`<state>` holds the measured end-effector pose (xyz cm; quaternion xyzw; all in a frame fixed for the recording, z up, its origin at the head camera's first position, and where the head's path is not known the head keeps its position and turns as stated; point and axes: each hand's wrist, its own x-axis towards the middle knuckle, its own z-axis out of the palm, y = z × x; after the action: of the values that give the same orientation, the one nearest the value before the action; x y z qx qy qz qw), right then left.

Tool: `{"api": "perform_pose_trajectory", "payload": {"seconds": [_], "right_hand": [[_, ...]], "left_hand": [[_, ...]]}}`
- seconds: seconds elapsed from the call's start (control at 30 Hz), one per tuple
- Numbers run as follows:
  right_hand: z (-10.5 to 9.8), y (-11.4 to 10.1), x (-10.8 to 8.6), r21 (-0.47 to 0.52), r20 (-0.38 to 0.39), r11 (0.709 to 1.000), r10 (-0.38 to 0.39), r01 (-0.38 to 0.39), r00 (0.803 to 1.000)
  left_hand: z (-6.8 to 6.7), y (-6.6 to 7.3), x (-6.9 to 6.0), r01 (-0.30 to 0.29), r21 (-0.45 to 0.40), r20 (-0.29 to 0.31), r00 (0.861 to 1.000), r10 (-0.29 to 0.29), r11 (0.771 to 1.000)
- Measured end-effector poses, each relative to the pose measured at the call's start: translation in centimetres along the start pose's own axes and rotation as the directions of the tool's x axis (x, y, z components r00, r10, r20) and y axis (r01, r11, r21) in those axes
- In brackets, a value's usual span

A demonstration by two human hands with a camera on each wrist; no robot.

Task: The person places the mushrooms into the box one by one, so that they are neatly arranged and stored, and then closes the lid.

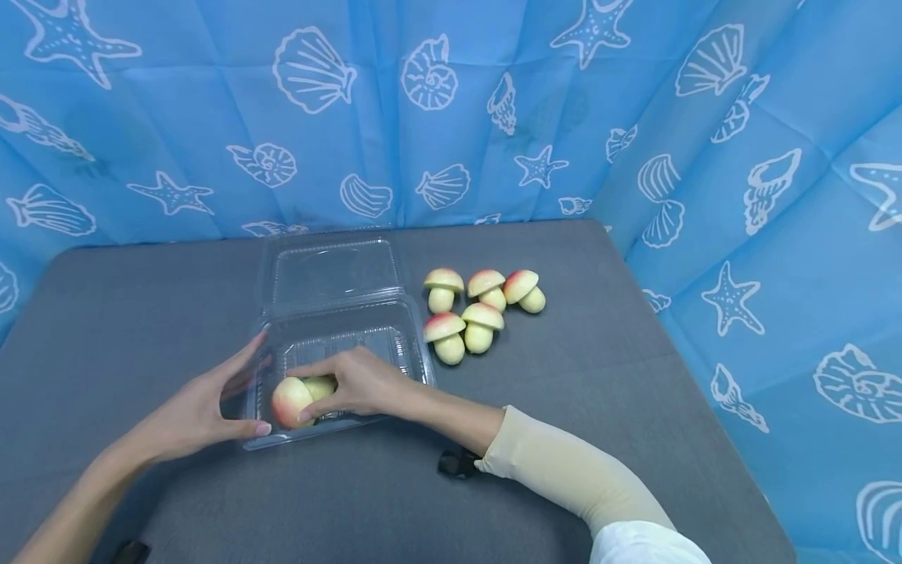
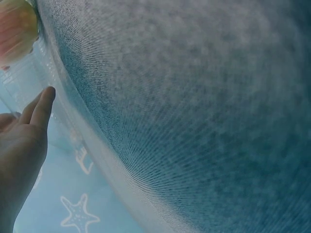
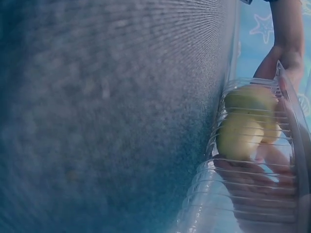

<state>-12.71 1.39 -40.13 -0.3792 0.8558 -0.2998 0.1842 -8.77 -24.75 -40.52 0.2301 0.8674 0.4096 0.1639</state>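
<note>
Container (image 1: pixel 384 345) clear glossy plastic; mushroom-shaped pieces (image 1: pixel 482 315) smooth; tabletop (image 1: pixel 564 439) matt woven cloth; curtain (image 1: pixel 395 94) creased cloth.

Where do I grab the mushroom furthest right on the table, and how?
Pinch the rightmost mushroom by its rounded stem, probably from the near right: it lies tilted with the stem pointing that way, while its cap sits close beside the mushroom to its left.

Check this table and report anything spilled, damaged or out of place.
Nothing stands out. Five mushroom shapes sit grouped right of the open clear container, some tilted but apparently whole; the right hand holds another mushroom shape inside it. No spill or crack shows.
</note>
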Motion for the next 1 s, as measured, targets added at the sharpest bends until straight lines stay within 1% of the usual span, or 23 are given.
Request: {"api": "perform_pose_trajectory", "payload": {"seconds": [0.33,0.43,0.53,0.67,0.77,0.93,1.0], "right_hand": [[-0.2,0.3,0.0,0.035,0.026,0.999,0.010,-0.011,1.000],[-0.5,0.4,-0.1,0.049,0.019,0.999,0.000,0.000,1.000],[-0.8,0.6,-0.2,0.086,0.004,0.996,-0.020,0.019,1.000],[-1.3,0.9,-0.6,0.177,-0.014,0.983,-0.046,0.048,0.999],[-1.8,1.2,-0.9,0.238,-0.035,0.967,-0.083,0.089,0.996],[-2.7,1.8,-1.5,0.273,-0.087,0.950,-0.134,0.153,0.987],[-3.0,2.2,-1.7,0.303,-0.105,0.937,-0.146,0.172,0.984]], "left_hand": [[0.0,0.2,0.1,0.010,-0.017,0.011,1.000,-0.010,1.000],[0.0,0.2,0.2,0.016,-0.017,0.011,1.000,-0.016,1.000],[0.0,0.2,0.1,0.018,-0.012,0.009,1.000,-0.018,1.000],[0.1,0.2,0.1,0.018,-0.011,0.004,1.000,-0.018,1.000],[0.1,0.2,0.0,0.016,-0.017,0.002,1.000,-0.016,1.000],[0.1,0.2,0.1,-0.003,-0.015,-0.005,1.000,0.003,1.000],[0.1,0.1,0.1,-0.009,-0.007,-0.010,1.000,0.009,1.000]]}}
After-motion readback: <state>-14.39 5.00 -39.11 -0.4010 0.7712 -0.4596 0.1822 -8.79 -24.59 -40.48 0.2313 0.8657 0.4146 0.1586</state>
